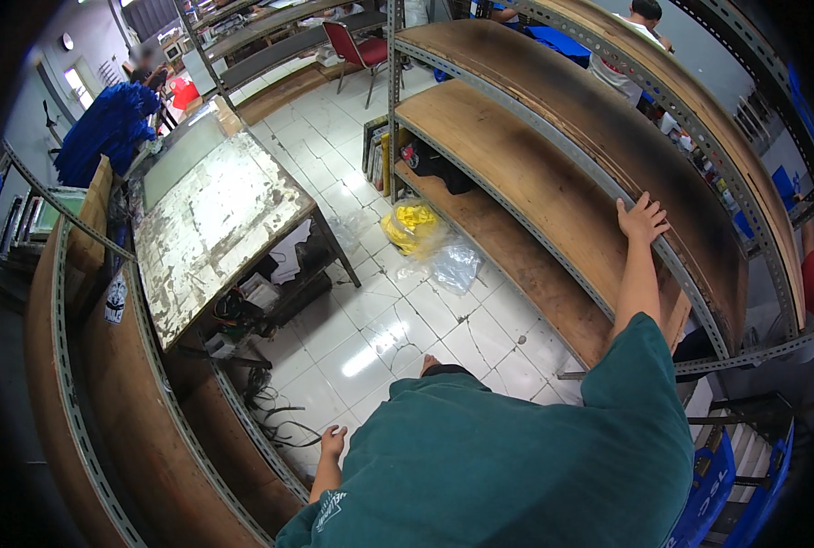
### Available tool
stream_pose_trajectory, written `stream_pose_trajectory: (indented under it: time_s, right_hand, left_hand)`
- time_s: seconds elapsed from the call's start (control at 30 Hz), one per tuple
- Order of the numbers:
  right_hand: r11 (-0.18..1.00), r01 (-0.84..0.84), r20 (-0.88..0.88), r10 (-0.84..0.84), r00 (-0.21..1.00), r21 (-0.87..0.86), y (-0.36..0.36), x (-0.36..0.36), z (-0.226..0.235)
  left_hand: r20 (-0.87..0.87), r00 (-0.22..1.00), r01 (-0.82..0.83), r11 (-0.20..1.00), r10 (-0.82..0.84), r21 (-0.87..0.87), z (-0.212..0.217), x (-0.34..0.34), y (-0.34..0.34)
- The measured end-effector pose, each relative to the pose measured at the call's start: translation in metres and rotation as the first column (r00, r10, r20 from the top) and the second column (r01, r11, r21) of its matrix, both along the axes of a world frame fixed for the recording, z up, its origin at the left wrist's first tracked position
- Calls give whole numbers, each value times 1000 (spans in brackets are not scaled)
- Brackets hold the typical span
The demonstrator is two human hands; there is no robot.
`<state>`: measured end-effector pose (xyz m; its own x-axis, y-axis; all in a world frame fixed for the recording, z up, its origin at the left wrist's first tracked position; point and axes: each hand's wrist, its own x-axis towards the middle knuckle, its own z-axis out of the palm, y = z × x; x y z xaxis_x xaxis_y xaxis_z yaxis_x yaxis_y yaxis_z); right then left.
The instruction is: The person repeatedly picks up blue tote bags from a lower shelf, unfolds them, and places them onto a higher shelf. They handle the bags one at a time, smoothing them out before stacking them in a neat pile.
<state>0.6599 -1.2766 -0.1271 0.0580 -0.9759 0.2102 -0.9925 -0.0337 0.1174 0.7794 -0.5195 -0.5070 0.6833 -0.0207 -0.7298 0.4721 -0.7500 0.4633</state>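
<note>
- The left hand (333, 443) is held low beside the green shirt (507, 447), its fingers loosely curled; nothing is seen held, though its palm is partly hidden. It seems to be left hanging at ease.
- The right hand (642, 219) is laid with fingers spread over the front edge of a wooden shelf (608, 123), past mid-length toward the near end. Nothing is grasped; the edge is probably being used for steadying.
- That shelf is edged by a slotted metal rail (696, 297), apparently fitted to carry the board.
- Near the worktop's near corner, black cables (274, 420) are left loose on the tiled floor (334, 333).
- The worktop (215, 228) is covered with flaking pale patches; a greenish pane (183, 164) is laid toward its far edge, perhaps for a smooth surface.
- By the rack's lowest shelf, a yellow bundle (410, 226) and a clear plastic bag (455, 265) are set on the floor, seemingly out of the way.
- Beyond, a red chair (356, 46) is placed near the rack's far end.
</note>
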Motion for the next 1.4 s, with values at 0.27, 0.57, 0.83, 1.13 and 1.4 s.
stream_pose_trajectory:
  time_s: [0.27, 0.57, 0.83, 1.13, 1.4]
  right_hand:
    - [1000, -1, -3, 1, 1000, 15, 1, 1, 2]
    - [1000, 0, 13, -1, 1000, 10, 0, 0, 2]
    - [1000, -6, 22, 6, 1000, 9, 0, 3, 1]
    - [958, -283, 599, 204, 774, 39, 53, 39, 53]
    - [-540, -387, 461, -2, -887, -747, 287, 49, 213]
  left_hand:
    - [-5, 1000, -8, 1000, 8, -23, -6, 2, 6]
    - [16, 1000, -3, 1000, 4, -27, 0, 1, 4]
    - [36, 999, -17, 999, 18, -38, -18, 1, 14]
    - [10, 997, -82, 995, 82, -58, -42, 1, 12]
    - [15, 992, -121, 990, 122, -70, -38, -7, 47]
